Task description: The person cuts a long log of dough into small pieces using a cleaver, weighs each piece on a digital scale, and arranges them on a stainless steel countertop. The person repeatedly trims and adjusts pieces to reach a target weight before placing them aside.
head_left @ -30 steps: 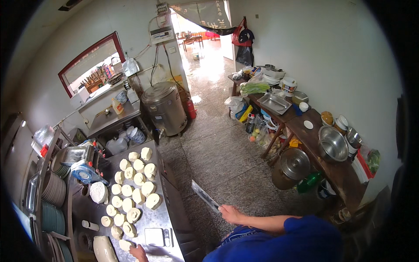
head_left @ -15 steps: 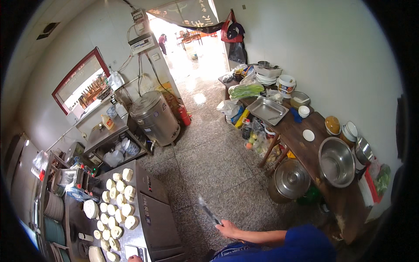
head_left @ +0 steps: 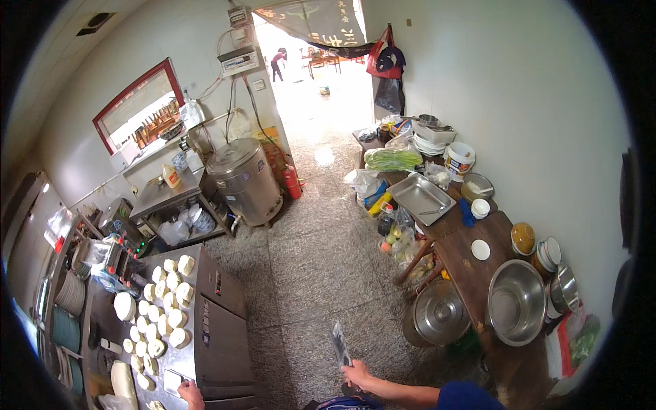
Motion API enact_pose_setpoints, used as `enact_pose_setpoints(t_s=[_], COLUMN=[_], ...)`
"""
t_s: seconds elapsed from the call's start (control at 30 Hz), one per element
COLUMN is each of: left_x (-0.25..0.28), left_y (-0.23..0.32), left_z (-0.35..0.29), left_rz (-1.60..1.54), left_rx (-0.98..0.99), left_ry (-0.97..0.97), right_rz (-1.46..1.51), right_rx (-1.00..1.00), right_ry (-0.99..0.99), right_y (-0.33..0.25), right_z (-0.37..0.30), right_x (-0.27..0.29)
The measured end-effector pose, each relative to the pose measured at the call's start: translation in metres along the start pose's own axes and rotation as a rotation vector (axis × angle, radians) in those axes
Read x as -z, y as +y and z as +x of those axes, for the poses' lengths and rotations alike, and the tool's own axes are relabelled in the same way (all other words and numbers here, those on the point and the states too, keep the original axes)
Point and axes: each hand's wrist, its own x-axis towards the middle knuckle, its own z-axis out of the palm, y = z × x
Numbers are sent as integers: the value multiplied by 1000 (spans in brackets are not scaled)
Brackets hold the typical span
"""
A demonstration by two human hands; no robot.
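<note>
My right hand (head_left: pixel 355 374) is closed round the handle of a broad-bladed knife (head_left: pixel 339 342), held over the floor with the blade pointing away from me. At the lower left, my left hand (head_left: pixel 191 394) has its fingers curled at the edge of a flat kitchen scale (head_left: pixel 173 380) with a white top and dark rim. The scale lies on a steel counter (head_left: pixel 205 333). Beyond it sit several pale dough pieces (head_left: pixel 154 313) in loose rows. A long dough roll (head_left: pixel 123 383) lies left of the scale.
Plates (head_left: pixel 66 333) fill a rack along the left side. A steel drum (head_left: pixel 242 181) and a fire extinguisher (head_left: pixel 292 182) stand beside the doorway. On the right, a wooden table (head_left: pixel 456 239) carries a steel basin (head_left: pixel 517 301) and a tray (head_left: pixel 421 198); a lidded pot (head_left: pixel 437 314) stands below.
The view has shifted, showing more of my left hand at the scale. My right hand still holds the knife, its blade now more upright in the picture.
</note>
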Motion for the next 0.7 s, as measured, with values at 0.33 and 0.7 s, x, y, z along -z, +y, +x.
enact_pose_setpoints(t_s=[0.33, 0.7], left_x=[57, 132], left_y=[-30, -156], left_z=[-49, -112], left_rz=[-75, -282], left_rx=[308, 588], left_ry=[34, 90], right_rz=[-133, -228], right_rx=[-126, -21], right_ry=[-225, -447], right_y=[-32, -73], right_z=[-9, -21], right_x=[-19, -97])
